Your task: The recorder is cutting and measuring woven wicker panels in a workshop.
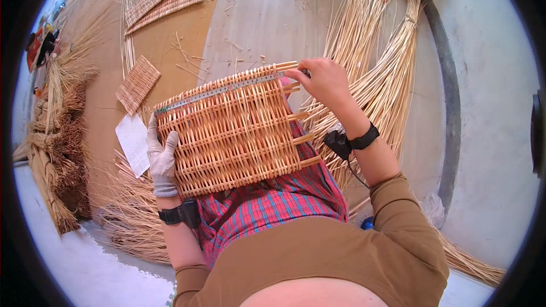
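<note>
A rectangular woven wicker panel (233, 142) rests across my lap, over a red and blue plaid cloth (273, 199). Bare stake ends stick out along its right side. My left hand (162, 159), in a pale glove, grips the panel's left edge with the thumb on top and the other fingers partly hidden. A tape measure (227, 87) is stretched along the panel's far edge, from the upper left corner to the upper right. At that right corner my bare right hand (325, 82) pinches the tape, close to the protruding stakes.
Long loose willow rods (387, 74) fan out on the right. Finished woven strips (165, 0) and a small woven piece (138, 85) lie on the floor ahead. A white paper sheet (133, 145) sits left of the panel. Bundled rods (62, 148) are stacked at far left.
</note>
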The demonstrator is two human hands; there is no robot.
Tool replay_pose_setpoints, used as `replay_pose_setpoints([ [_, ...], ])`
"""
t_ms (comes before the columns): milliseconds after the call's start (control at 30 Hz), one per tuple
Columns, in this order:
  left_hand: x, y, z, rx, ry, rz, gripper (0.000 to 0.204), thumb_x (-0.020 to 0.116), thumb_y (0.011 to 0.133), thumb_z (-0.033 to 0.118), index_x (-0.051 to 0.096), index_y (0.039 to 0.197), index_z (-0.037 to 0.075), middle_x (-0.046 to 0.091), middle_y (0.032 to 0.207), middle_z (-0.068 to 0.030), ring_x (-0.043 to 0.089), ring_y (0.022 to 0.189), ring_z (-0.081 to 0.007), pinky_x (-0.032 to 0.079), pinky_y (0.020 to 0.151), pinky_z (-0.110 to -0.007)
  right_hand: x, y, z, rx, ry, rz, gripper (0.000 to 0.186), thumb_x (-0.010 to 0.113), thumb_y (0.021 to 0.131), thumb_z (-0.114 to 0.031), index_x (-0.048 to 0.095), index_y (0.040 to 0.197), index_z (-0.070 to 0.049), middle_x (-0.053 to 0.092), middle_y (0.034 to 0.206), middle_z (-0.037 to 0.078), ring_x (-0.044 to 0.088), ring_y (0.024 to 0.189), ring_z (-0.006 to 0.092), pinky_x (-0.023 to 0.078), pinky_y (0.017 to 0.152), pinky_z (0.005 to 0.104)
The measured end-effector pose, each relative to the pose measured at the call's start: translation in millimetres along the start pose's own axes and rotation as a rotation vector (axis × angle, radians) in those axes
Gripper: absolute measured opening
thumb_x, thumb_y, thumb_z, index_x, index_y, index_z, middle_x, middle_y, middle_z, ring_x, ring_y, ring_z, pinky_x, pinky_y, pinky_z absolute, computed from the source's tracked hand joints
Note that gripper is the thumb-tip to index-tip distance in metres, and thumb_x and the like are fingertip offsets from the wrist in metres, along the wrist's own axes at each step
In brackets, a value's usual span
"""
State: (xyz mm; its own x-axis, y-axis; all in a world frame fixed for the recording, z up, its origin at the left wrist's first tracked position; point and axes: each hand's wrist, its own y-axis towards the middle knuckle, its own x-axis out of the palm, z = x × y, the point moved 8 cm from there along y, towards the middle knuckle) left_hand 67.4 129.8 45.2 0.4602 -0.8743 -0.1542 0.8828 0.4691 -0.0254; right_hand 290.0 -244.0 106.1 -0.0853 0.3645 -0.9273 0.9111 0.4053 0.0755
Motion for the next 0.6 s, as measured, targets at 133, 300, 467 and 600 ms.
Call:
replay_pose_setpoints([
  [133,2,-1,4,0.013,0.001,0.012,0.072,0.070,0.101,0.008,0.035,0.164,0.001,0.050,0.158,-0.0143,0.050,0.142,-0.0240,0.037,0.123,-0.039,2,0,1,0.009,0.000,0.021,0.049,0.072,0.092,-0.059,0.082,0.091,-0.012,0.074,0.081,0.011,0.073,0.081,0.0330,0.056,0.069,0.0454],
  [300,4,1,9,0.012,0.016,-0.007,0.071,0.069,0.102,0.007,0.034,0.164,0.001,0.051,0.157,-0.0143,0.051,0.141,-0.0237,0.038,0.122,-0.037,0,-2,-2,0.010,-0.001,0.076,0.046,0.074,0.090,-0.058,0.082,0.089,-0.012,0.075,0.081,0.010,0.074,0.080,0.0324,0.057,0.070,0.0455],
  [467,-4,1,5,0.031,0.066,0.003,0.074,0.072,0.101,0.012,0.034,0.163,-0.001,0.048,0.159,-0.0147,0.048,0.143,-0.0240,0.036,0.123,-0.038,3,-1,-5,0.045,-0.009,0.053,0.045,0.073,0.090,-0.056,0.082,0.090,-0.012,0.075,0.082,0.011,0.074,0.083,0.0332,0.057,0.074,0.0456],
  [600,-14,1,3,0.072,0.108,0.022,0.081,0.078,0.097,0.018,0.035,0.161,-0.005,0.049,0.158,-0.0166,0.048,0.144,-0.0251,0.036,0.124,-0.038,7,1,-7,-0.011,0.009,0.099,0.044,0.074,0.091,-0.054,0.082,0.089,-0.011,0.075,0.087,0.013,0.073,0.091,0.0348,0.057,0.077,0.0463],
])
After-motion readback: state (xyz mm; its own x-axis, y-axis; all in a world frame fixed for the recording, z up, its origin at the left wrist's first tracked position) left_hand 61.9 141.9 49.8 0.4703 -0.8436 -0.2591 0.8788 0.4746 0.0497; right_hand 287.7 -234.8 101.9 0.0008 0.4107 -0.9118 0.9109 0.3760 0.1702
